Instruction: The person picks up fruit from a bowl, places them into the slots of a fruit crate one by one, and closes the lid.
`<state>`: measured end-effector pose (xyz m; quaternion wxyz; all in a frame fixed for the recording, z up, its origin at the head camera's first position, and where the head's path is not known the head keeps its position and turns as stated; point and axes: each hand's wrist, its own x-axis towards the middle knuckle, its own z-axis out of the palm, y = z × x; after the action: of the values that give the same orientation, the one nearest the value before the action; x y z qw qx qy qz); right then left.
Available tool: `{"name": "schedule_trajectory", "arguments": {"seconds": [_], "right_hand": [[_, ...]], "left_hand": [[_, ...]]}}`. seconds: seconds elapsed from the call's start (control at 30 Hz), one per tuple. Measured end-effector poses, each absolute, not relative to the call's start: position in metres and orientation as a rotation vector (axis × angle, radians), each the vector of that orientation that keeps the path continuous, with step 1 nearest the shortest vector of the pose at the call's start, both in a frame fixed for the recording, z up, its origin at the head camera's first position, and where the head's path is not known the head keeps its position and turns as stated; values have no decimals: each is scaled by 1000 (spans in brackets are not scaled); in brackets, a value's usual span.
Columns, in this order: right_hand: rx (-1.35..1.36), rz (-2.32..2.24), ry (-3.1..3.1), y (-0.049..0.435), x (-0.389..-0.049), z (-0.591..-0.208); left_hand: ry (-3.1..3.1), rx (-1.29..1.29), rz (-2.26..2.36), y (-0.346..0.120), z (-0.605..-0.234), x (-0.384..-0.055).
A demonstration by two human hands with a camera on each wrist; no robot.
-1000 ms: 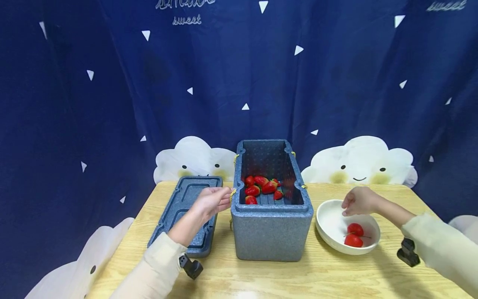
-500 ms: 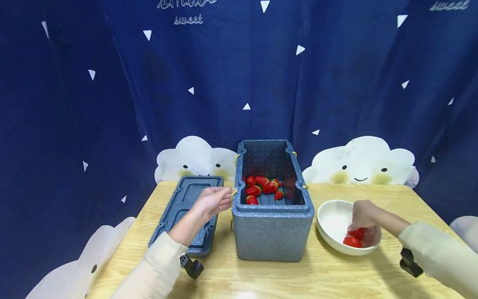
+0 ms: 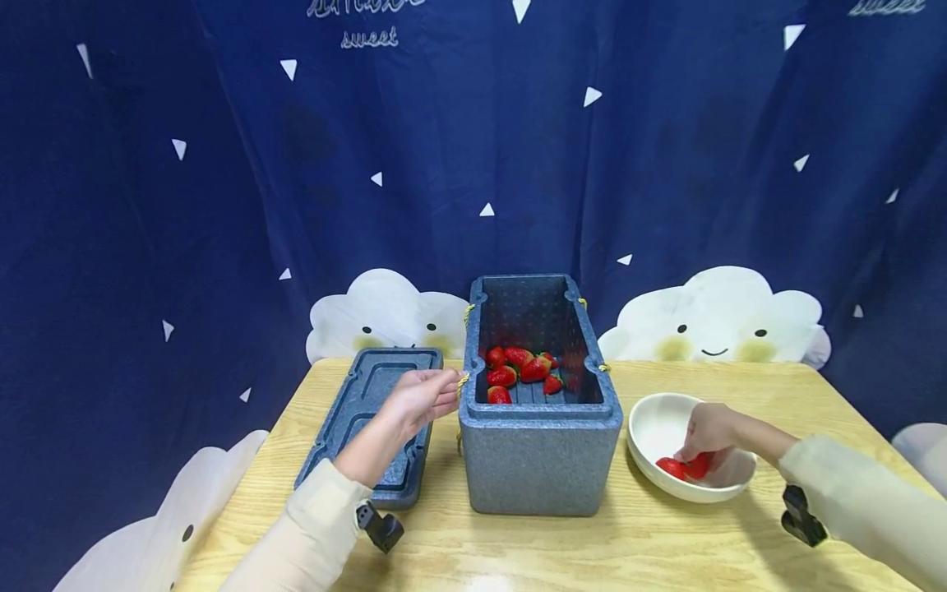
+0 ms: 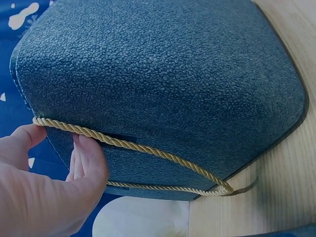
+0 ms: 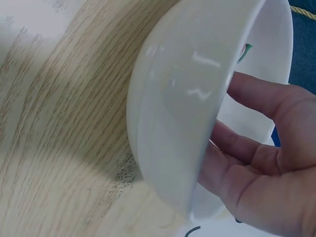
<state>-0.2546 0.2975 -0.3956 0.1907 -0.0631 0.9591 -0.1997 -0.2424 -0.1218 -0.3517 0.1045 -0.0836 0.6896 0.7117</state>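
My right hand (image 3: 709, 432) reaches down into a white bowl (image 3: 654, 417), its thumb and fingers curled at the red cherries inside. One cherry (image 3: 698, 466) sits under the fingertips and is partly covered; a second cherry (image 3: 671, 468) lies left of it. In the right wrist view, the bowl wall (image 5: 182, 98) hides the fingertips and most of the fruit; only a bit of green stem (image 5: 245, 52) shows. My left hand (image 3: 423, 398) touches the side of a dark blue foam box (image 3: 536, 469), fingers fairly straight beside its yellow cord (image 4: 163, 154). Several strawberries (image 3: 534, 368) lie in the box.
The box's blue lid (image 3: 360, 427) lies on the wooden table (image 3: 510, 555) under my left forearm. The box stands between lid and bowl. Behind the table hangs a dark blue curtain (image 3: 444, 123) with white clouds.
My right hand has come down into the bowl and onto the cherries, which have shifted to the left within it. The left hand stays at the box.
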Motion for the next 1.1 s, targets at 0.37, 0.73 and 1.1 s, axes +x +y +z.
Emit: {"name": "schedule_trajectory", "arguments": {"seconds": [0.37, 0.73, 1.1], "right_hand": [[-226, -710, 2623, 304, -262, -392], [-194, -838, 2567, 302, -270, -381], [-195, -983, 2481, 303, -279, -369]], "left_hand": [[2030, -235, 2105, -123, -350, -240], [2033, -256, 2099, -122, -351, -241], [2037, -245, 2103, -122, -350, -241]]}}
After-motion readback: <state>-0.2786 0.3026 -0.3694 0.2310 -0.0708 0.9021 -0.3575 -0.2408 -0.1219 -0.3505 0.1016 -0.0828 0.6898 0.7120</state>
